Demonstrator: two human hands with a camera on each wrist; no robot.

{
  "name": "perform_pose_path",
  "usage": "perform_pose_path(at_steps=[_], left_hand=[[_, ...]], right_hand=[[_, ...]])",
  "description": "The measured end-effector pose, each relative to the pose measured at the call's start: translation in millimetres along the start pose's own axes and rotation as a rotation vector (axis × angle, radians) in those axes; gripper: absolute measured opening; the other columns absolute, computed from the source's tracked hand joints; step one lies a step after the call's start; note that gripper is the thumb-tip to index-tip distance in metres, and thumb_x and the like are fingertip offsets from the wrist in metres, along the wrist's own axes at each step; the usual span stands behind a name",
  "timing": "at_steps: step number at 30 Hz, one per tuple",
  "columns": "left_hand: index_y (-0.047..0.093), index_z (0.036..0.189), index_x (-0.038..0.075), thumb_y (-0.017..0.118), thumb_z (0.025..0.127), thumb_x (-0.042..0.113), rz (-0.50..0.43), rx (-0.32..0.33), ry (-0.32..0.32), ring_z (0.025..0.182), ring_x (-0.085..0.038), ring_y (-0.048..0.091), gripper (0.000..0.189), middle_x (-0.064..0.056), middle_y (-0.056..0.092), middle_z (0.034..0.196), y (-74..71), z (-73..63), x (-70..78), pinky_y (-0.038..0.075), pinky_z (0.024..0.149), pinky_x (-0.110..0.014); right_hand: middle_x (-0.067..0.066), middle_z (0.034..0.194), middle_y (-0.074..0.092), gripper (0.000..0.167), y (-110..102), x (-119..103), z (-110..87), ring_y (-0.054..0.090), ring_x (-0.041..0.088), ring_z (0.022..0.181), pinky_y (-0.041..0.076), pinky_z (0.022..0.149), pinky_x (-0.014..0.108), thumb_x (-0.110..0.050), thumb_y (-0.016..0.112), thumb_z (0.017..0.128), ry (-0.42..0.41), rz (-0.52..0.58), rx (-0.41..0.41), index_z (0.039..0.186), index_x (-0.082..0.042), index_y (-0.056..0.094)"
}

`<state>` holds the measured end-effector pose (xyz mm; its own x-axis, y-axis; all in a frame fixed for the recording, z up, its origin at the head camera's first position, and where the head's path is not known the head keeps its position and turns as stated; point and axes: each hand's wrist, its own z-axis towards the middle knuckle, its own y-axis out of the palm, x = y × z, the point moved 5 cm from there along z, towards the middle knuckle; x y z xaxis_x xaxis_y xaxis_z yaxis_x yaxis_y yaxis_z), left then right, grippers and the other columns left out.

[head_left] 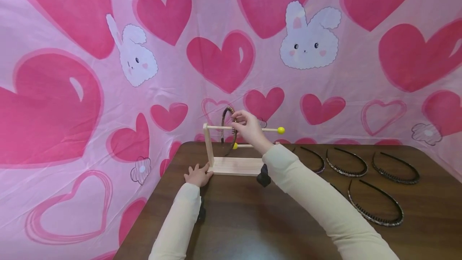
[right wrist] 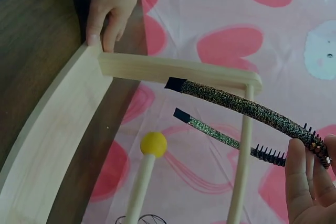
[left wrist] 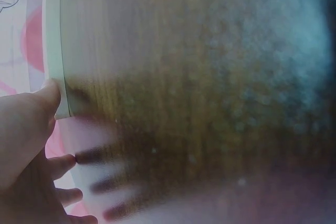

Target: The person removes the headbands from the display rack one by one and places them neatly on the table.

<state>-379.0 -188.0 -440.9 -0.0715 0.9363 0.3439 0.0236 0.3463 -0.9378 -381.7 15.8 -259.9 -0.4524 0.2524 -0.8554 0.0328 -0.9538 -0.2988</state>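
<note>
A headband (head_left: 228,108) with a glittery, patterned band and inner comb teeth hangs around the upper rod of a pale wooden stand (head_left: 236,165). My right hand (head_left: 249,126) pinches the top curve of this headband between thumb and fingers; in the right wrist view both dark tips of the headband (right wrist: 226,98) point away from the hand, one on each side of the rod (right wrist: 242,166). Low at the stand's left end, my left hand (head_left: 198,175) rests on the table with spread fingers, its thumb touching the corner of the base (right wrist: 68,108).
Several more glittery headbands (head_left: 377,220) lie on the brown table (head_left: 231,216) at the right. A yellow ball (head_left: 281,130) caps the upper rod's right end; another yellow ball (head_left: 235,146) tips a lower rod. A pink heart-patterned cloth (head_left: 223,11) hangs behind the table.
</note>
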Motion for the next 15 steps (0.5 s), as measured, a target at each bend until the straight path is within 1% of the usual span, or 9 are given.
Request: perform_pose_path(at_steps=[6, 11, 15], left_hand=[[0.038, 0.142, 0.017, 0.048, 0.094, 0.037, -0.007, -0.010, -0.014, 0.129, -0.051, 0.016, 0.053, -0.026, 0.029, 0.141, -1.0, -2.2, 0.4, 0.016, 0.096, -0.065], [0.038, 0.142, 0.018, 0.048, 0.094, 0.038, -0.008, -0.010, -0.020, 0.129, -0.050, 0.015, 0.053, -0.025, 0.028, 0.142, -0.3, -1.3, 0.3, 0.016, 0.097, -0.065], [0.037, 0.143, 0.019, 0.047, 0.095, 0.039, -0.003, -0.011, -0.024, 0.130, -0.049, 0.015, 0.053, -0.024, 0.028, 0.143, 0.0, 0.4, -0.4, 0.016, 0.097, -0.064]], right_hand=[[0.015, 0.106, 0.059, 0.024, -17.8, 0.6, -1.3, 0.060, 0.023, 0.080, 0.053, 0.058, 0.034, -0.005, 0.063, 0.086, 0.052, 0.055, 0.011, 0.110, -0.004, 0.058], [0.019, 0.105, 0.059, 0.028, -34.7, -0.3, -3.4, 0.058, 0.020, 0.079, 0.053, 0.062, 0.040, -0.001, 0.061, 0.087, 0.042, 0.095, 0.026, 0.114, -0.001, 0.055], [0.021, 0.102, 0.059, 0.031, -49.1, -0.7, -5.0, 0.057, 0.016, 0.070, 0.053, 0.059, 0.039, 0.002, 0.061, 0.086, 0.020, 0.106, 0.053, 0.116, 0.001, 0.053]])
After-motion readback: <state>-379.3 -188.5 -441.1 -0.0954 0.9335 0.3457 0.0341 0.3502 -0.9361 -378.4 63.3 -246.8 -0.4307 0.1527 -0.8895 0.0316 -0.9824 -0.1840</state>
